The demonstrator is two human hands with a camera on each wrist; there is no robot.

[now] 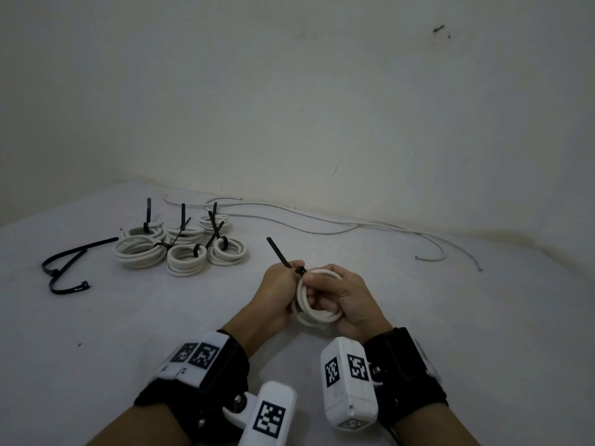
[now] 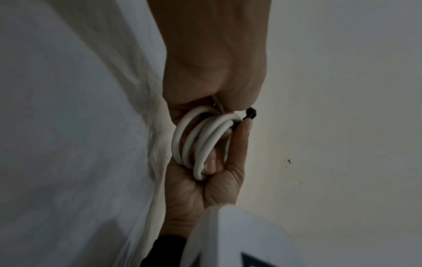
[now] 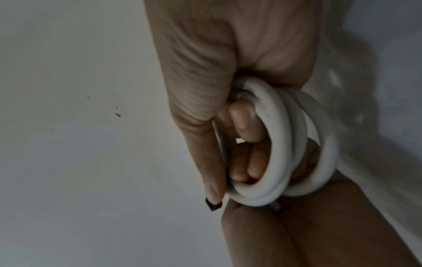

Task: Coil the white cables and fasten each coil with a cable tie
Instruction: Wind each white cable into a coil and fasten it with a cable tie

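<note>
A small coil of white cable [image 1: 317, 312] is held above the table between both hands. My right hand [image 1: 341, 294] grips it, fingers [image 3: 244, 126] curled through the loops [image 3: 280, 144] and the thumb pressed beside the black tie head [image 3: 213, 206]. A black cable tie [image 1: 280, 252] wraps the coil's top, its tail pointing up and left. My left hand [image 1: 280, 284] pinches that tail close to the head [image 1: 301, 270]. In the left wrist view the coil [image 2: 200, 140] sits between both palms, with the tie head [image 2: 251, 113] at its edge.
Several tied coils [image 1: 180, 249] with upright tie tails stand at the back left. Loose black ties [image 1: 64, 268] lie further left. Uncoiled white cables [image 1: 322, 220] trail along the wall at the back. A white cloth [image 1: 467, 317] covers the table.
</note>
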